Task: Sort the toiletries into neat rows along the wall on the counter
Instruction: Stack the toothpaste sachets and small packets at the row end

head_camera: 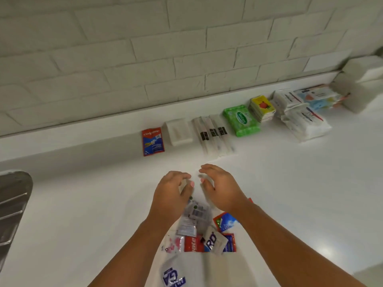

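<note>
A loose pile of sachets (209, 237), red, blue, silver and pink, lies on the white counter (83, 204) between my forearms. My left hand (172, 193) is curled just beyond the pile, thumb and fingers pinching a blurred silver sachet (194, 212) that hangs down toward it. My right hand (220, 188) hovers beside the left hand with curved fingers and holds nothing. Along the wall runs a row: a red Colgate sachet (153, 141), a white soap box (179, 131), wrapped toothbrushes (213, 134), a green wipes pack (241, 120), a yellow stack (262, 107) and white tissue packs (304, 121).
A white bag with blue letters (174, 276) lies at the near edge. A metal drainer (12, 206) sits at the left. White boxes (360, 88) and light blue packs (317, 97) stand at the far right by the brick wall (145, 48).
</note>
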Motion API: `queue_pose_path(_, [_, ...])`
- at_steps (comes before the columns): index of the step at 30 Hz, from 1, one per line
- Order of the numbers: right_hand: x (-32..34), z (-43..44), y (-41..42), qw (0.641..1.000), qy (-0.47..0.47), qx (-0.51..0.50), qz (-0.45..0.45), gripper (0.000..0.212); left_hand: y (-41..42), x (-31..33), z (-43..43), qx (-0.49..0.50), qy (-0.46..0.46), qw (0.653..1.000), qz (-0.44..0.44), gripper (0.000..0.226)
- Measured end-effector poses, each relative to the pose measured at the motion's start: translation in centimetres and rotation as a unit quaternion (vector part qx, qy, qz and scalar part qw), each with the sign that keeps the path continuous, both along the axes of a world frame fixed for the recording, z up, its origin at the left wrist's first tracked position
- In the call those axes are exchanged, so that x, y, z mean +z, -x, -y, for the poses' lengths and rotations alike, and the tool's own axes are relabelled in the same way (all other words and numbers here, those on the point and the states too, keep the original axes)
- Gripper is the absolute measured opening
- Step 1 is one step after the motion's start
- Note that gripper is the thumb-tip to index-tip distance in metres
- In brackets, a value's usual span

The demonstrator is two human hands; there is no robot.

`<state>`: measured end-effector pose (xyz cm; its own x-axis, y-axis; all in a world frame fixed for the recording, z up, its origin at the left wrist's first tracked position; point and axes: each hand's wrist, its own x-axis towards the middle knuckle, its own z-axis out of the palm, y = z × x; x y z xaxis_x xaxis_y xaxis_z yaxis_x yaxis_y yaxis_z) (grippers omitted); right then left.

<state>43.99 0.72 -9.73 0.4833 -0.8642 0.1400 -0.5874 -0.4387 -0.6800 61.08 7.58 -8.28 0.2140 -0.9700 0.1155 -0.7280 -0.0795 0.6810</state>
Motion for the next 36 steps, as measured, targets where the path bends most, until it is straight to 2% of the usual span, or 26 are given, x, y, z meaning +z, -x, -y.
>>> queue_pose_path(7, [-0.7,-2.8,7.8,0.997,-0.023,0.016,-0.077,0.032,7.1,-1.9,-2.5,-0.074,-0.051,0.995,0.032,0.027])
queue_pose_path(14, [-1.7,-4.4,12.2,0.985,0.034,0.064,-0.158,0.029,11.3,-2.5,-3.1,-0.087,-0.135,0.982,0.100,0.051])
queue_pose_path(21, [-1.5,-4.6,12.6,0.975,-0.020,0.065,-0.212,0.041,12.2,-2.1,-2.8,-0.101,-0.150,0.965,0.191,0.038])
queue_pose_path(24, [-1.2,-4.2,12.4,0.967,-0.037,0.073,-0.240,0.034,12.2,-1.9,-2.6,-0.123,-0.152,0.959,0.207,0.036])
queue_pose_path(28, [-0.5,-3.9,12.1,0.972,-0.083,0.079,-0.207,0.010,11.8,-1.8,-2.0,-0.147,-0.106,0.963,0.197,0.034])
queue_pose_path(33, [2.1,-2.7,11.5,0.988,-0.098,0.043,-0.115,0.012,10.1,-1.3,-2.2,-0.103,-0.016,0.986,0.132,0.016])
queue_pose_path(36, [4.1,-1.9,9.7,0.995,-0.096,0.017,-0.023,0.011,8.2,-0.8,-2.7,-0.069,0.010,0.988,0.135,0.015])
